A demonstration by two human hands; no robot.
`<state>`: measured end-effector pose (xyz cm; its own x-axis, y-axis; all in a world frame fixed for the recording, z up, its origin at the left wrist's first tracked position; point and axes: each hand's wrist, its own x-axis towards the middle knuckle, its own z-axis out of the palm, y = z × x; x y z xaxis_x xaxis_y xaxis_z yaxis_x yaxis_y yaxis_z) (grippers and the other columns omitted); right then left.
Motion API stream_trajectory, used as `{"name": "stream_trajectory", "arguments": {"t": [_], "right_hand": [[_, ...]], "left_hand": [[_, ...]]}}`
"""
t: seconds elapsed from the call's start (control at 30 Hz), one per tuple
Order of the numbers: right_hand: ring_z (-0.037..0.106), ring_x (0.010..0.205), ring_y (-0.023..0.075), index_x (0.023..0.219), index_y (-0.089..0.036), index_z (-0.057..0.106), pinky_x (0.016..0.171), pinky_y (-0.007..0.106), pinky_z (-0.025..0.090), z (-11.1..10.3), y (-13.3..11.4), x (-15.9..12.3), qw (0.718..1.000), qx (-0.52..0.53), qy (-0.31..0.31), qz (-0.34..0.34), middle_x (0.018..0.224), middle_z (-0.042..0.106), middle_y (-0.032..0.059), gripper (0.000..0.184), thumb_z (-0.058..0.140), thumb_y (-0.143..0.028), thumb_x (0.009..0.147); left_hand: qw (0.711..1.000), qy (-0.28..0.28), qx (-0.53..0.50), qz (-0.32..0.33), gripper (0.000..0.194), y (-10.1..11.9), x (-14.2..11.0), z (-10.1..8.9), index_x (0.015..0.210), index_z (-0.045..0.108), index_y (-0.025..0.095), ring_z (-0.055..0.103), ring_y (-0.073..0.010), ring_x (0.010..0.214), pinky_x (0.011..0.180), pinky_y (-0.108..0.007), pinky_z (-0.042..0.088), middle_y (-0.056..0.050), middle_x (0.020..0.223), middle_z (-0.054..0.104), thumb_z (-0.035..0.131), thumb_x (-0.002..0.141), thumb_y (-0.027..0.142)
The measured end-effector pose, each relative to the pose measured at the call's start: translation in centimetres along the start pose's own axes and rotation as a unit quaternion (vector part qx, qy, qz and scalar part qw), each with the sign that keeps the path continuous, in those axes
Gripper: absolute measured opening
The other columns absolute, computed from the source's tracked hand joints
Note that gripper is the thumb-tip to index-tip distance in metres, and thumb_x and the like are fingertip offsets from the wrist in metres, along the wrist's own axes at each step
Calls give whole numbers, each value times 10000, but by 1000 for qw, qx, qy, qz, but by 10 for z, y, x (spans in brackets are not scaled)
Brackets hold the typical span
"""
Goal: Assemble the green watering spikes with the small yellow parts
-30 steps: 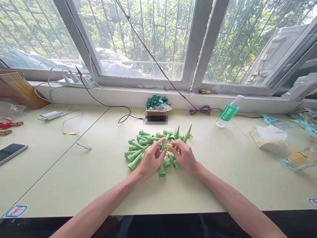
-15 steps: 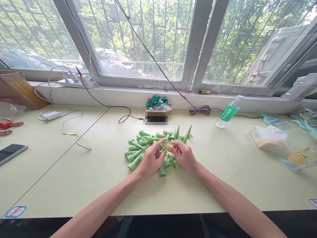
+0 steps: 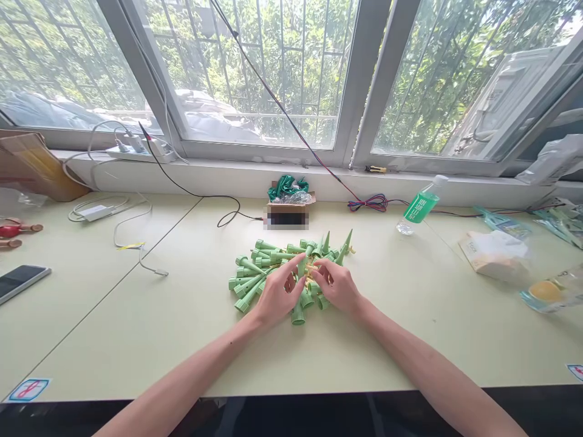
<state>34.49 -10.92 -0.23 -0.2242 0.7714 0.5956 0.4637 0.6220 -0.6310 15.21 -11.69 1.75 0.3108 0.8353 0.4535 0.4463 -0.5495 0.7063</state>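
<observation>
Between the thumb and index finger of my left hand is a green plastic spike, held above a heap of the same kind. My right hand pinches a small yellowish piece against the side of that spike; its exact shape is too small to tell. The heap of green spikes spreads around and beneath both hands, cone-shaped, with ribbed caps on many of them. Some point upward at the right of the heap. More small yellowish pieces lie among them, partly hidden by my fingers.
Behind the heap stands a small open box with green wrapping in it. A bottle leans at the back right, near a tissue pack. On the left are a phone and a white cable on the table.
Almost nothing differs. Both hands stay in the same place on the spike and the yellowish piece.
</observation>
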Motion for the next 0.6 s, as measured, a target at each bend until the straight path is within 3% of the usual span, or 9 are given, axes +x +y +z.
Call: {"name": "stream_trajectory", "arguments": {"t": [0.3, 0.6], "right_hand": [[449, 526, 94, 901, -182, 608, 515, 230, 374, 0, 1, 2, 1000, -16, -4, -16, 658, 566, -11, 244, 452, -331, 1015], [394, 482, 83, 1001, -176, 588, 483, 223, 341, 0, -1, -1, 1000, -7, -10, 7, 614, 532, -38, 196, 488, -344, 996]], "left_hand": [[1000, -2, 1, 8, 482, 1, 0, 0, 1409, 497, 242, 432, -52, 516, 549, -202, 454, 9, 863, 595, 545, 929, 259], [1000, 10, 0, 17, 479, 1, 1, 2, 1395, 504, 228, 429, -47, 509, 532, -192, 449, 14, 853, 594, 554, 919, 235]]}}
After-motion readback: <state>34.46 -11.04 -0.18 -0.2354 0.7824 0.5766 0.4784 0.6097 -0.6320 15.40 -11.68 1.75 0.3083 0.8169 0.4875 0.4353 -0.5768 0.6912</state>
